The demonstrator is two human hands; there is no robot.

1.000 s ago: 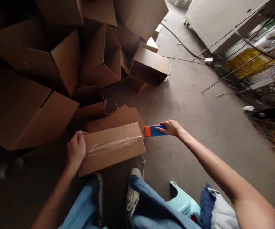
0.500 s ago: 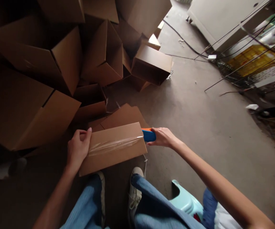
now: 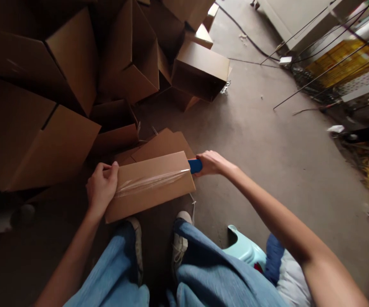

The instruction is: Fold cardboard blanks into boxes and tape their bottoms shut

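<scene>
In front of my legs is a long brown cardboard box (image 3: 159,200), with a strip of clear tape (image 3: 149,181) running wrinkled and shiny along its upper face. My left hand (image 3: 103,185) grips the box's left end, thumb on top and fingers curled around the edge. At the right end, my right hand (image 3: 211,163) is closed on a blue tape dispenser (image 3: 195,165). The dispenser touches or nearly touches the box edge where the tape ends. Most of it is hidden behind the box and my fingers.
Open cardboard boxes (image 3: 72,64) are piled at the upper left. Flattened cardboard (image 3: 155,147) lies behind the held box. A light-blue plastic stool (image 3: 246,247) stands by my right leg. Cables, thin rods and a yellow crate (image 3: 334,64) are at the upper right.
My right hand has moved slightly left with the tape dispenser, closer to the box end, and less of the dispenser shows. My left hand keeps its grip. The whole view has shifted a little.
</scene>
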